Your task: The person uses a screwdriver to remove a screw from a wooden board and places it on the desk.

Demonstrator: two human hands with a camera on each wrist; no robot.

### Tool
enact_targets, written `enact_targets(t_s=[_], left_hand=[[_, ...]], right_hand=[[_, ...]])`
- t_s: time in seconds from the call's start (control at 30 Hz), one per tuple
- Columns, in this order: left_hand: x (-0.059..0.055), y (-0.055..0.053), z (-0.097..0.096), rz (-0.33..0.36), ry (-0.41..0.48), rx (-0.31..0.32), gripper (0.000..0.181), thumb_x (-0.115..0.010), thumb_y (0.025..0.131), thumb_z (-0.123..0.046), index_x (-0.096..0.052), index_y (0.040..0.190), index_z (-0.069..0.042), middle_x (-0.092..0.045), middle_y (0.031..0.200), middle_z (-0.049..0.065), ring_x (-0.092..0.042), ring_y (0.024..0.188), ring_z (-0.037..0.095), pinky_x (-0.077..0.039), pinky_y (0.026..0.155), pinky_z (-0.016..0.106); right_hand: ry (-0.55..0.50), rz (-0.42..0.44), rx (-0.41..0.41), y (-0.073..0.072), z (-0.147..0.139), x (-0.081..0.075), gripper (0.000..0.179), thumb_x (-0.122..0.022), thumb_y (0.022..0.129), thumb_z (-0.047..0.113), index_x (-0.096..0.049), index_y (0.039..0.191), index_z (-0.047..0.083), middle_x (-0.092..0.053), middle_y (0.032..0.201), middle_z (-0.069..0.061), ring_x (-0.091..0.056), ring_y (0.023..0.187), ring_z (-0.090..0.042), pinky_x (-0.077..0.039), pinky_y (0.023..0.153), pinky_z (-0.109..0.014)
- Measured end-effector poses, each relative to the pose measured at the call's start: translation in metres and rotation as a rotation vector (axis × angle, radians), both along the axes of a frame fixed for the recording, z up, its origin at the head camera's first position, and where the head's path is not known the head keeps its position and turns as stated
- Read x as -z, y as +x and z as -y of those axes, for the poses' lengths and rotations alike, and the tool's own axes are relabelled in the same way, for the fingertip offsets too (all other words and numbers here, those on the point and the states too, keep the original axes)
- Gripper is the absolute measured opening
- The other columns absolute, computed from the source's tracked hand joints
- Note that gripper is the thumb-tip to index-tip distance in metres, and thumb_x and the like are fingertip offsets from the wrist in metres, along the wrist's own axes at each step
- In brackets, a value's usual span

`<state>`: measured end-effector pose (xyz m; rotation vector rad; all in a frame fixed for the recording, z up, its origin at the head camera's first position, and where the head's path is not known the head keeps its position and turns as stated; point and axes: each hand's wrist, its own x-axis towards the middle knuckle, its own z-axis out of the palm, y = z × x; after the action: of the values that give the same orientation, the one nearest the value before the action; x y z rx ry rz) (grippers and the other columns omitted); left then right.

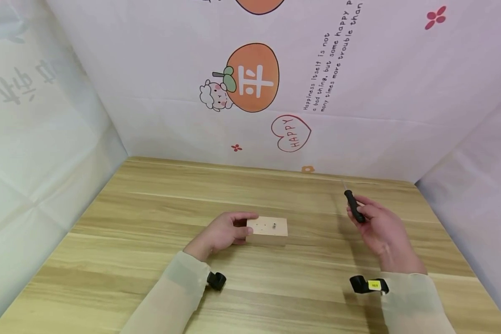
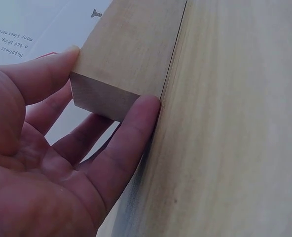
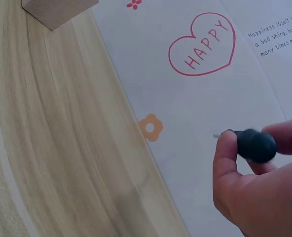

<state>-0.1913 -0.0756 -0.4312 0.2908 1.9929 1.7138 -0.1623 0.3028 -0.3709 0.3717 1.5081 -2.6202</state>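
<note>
A pale wooden block (image 1: 267,239) lies on the table with several small holes in its top. One screw (image 1: 274,226) sticks up from the block's right half; its head shows above the edge in the left wrist view. My left hand (image 1: 225,232) grips the block's left end, thumb on the near side and fingers around the end. Off to the right, my right hand (image 1: 382,227) holds a black-handled screwdriver (image 1: 354,206) above the table, its thin shaft pointing away toward the back wall. In the right wrist view the screwdriver handle (image 3: 257,146) sits between thumb and fingers.
The wood-grain table (image 1: 150,204) ends at a white printed cloth (image 1: 171,93) hanging behind it. More white cloth (image 1: 476,153) hangs at both sides. Each wrist wears a small black camera, such as the one (image 1: 216,280) at the left sleeve.
</note>
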Motion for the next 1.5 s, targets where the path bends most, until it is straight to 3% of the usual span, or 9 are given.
enact_targets(t_s=[0.07, 0.17, 0.3, 0.47, 0.6, 0.77, 1.0, 1.27, 1.5], left_hand=[[0.0, 0.0, 0.0, 0.003, 0.001, -0.002, 0.041, -0.068, 0.096, -0.006, -0.064, 0.136, -0.013, -0.049, 0.141, 0.015, -0.062, 0.103, 0.023, -0.056, 0.083, 0.038], [-0.001, 0.0, 0.0, 0.01, 0.003, -0.002, 0.041, -0.067, 0.096, -0.006, -0.064, 0.136, -0.013, -0.049, 0.14, 0.014, -0.061, 0.104, 0.023, -0.056, 0.084, 0.038], [-0.001, 0.0, 0.001, 0.008, -0.001, -0.002, 0.041, -0.068, 0.096, -0.006, -0.064, 0.136, -0.013, -0.05, 0.14, 0.015, -0.061, 0.105, 0.023, -0.056, 0.083, 0.038], [-0.001, 0.001, 0.001, 0.012, -0.001, -0.006, 0.041, -0.068, 0.095, -0.006, -0.064, 0.136, -0.013, -0.049, 0.141, 0.015, -0.062, 0.104, 0.023, -0.056, 0.083, 0.038], [0.0, 0.001, 0.001, 0.013, 0.003, -0.009, 0.042, -0.069, 0.095, -0.006, -0.064, 0.136, -0.013, -0.049, 0.141, 0.016, -0.062, 0.104, 0.024, -0.056, 0.082, 0.038], [0.001, 0.001, 0.001, 0.006, 0.005, -0.004, 0.042, -0.069, 0.095, -0.006, -0.064, 0.136, -0.013, -0.048, 0.142, 0.016, -0.062, 0.103, 0.023, -0.057, 0.082, 0.038], [0.0, 0.001, 0.001, 0.008, 0.008, -0.011, 0.042, -0.069, 0.095, -0.006, -0.064, 0.136, -0.013, -0.048, 0.142, 0.016, -0.062, 0.102, 0.023, -0.057, 0.082, 0.038], [-0.001, 0.001, 0.001, 0.009, 0.011, -0.01, 0.042, -0.069, 0.094, -0.005, -0.065, 0.135, -0.012, -0.046, 0.143, 0.017, -0.062, 0.102, 0.024, -0.057, 0.081, 0.038], [0.0, -0.001, 0.001, 0.004, 0.003, -0.008, 0.042, -0.07, 0.094, -0.007, -0.065, 0.135, -0.013, -0.05, 0.139, 0.015, -0.063, 0.101, 0.023, -0.057, 0.08, 0.038]], right_hand=[[-0.01, 0.01, 0.02, 0.0, 0.0, -0.002, 0.036, -0.04, 0.102, -0.006, -0.06, 0.129, 0.008, 0.003, 0.162, -0.017, -0.06, 0.107, -0.019, -0.046, 0.099, -0.027], [-0.021, 0.004, 0.049, 0.0, 0.0, -0.003, 0.036, -0.036, 0.102, -0.005, -0.068, 0.113, 0.008, 0.001, 0.162, -0.017, -0.06, 0.106, -0.02, -0.045, 0.1, -0.028], [-0.059, -0.016, 0.09, 0.0, 0.0, -0.004, 0.032, -0.039, 0.103, -0.005, -0.068, 0.108, 0.006, -0.023, 0.146, -0.02, -0.06, 0.105, -0.023, -0.045, 0.1, -0.029], [-0.078, -0.055, 0.14, 0.002, 0.001, -0.005, 0.015, -0.052, 0.103, 0.003, -0.06, 0.115, 0.006, -0.052, 0.12, -0.012, -0.059, 0.098, -0.022, -0.051, 0.092, -0.028], [-0.152, -0.091, 0.177, 0.003, 0.001, -0.005, 0.013, -0.06, 0.1, 0.006, -0.058, 0.112, 0.003, -0.066, 0.103, -0.011, -0.061, 0.092, -0.022, -0.053, 0.087, -0.029], [-0.288, -0.063, 0.218, 0.004, -0.001, -0.009, 0.013, -0.066, 0.097, 0.01, -0.06, 0.106, 0.003, -0.067, 0.094, -0.012, -0.059, 0.089, -0.025, -0.051, 0.084, -0.033], [-0.544, -0.005, 0.213, 0.002, -0.009, -0.012, 0.013, -0.068, 0.094, 0.011, -0.06, 0.103, 0.006, -0.071, 0.1, -0.016, -0.063, 0.097, -0.03, -0.051, 0.091, -0.042], [-0.563, -0.054, 0.167, 0.0, -0.009, -0.014, 0.015, -0.066, 0.096, 0.013, -0.059, 0.107, 0.007, -0.069, 0.101, -0.021, -0.066, 0.098, -0.04, -0.052, 0.092, -0.047], [-0.496, -0.111, 0.113, -0.002, -0.003, -0.015, 0.011, -0.062, 0.098, 0.015, -0.063, 0.105, 0.006, -0.067, 0.102, -0.021, -0.066, 0.098, -0.042, -0.053, 0.09, -0.048]])
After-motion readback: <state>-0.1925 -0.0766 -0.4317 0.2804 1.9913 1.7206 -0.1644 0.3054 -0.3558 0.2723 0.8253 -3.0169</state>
